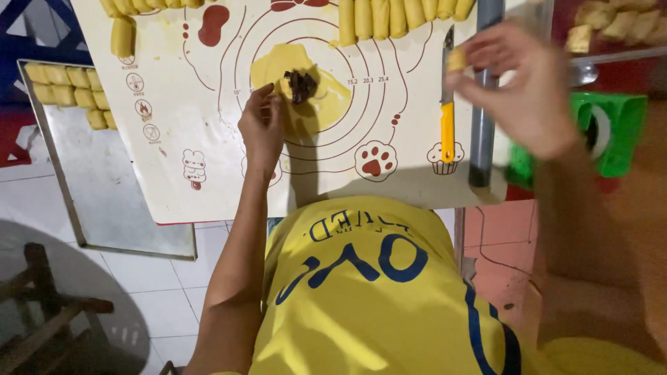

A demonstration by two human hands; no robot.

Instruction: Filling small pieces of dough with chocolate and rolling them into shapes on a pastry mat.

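Your left hand (262, 128) rests on the pale baking mat (174, 173) that covers the counter, fingertips touching the near-left edge of a flat yellow dough sheet (306, 87), its grip loosely spread and holding nothing; it seems to pin the sheet so it cannot slide on the mat. A small dark lump of filling (301, 85) sits near the middle of that sheet, inside the mat's printed circles, which likely serve as a guide for the sheet's size. Your right hand (521, 87) is raised off the counter on the right, its grip pinching a small pale yellow piece of dough (456, 60) between thumb and fingertips, held just above the yellow-handled knife (447, 125), which lies lengthwise on the mat's right side within easy reach. Just right of the knife a grey rolling pin (481, 132) lies at the mat's edge, and beyond it stands a green plastic object (611, 132) whose kind you cannot tell. Finished yellow rolls (396, 17) are lined side by side along the far edge of the mat, out of the working space, with one more roll (123, 36) at the far left. A metal tray (104, 180) to the left, partly under the mat, carries further rolls (66, 87) packed in rows at its far end
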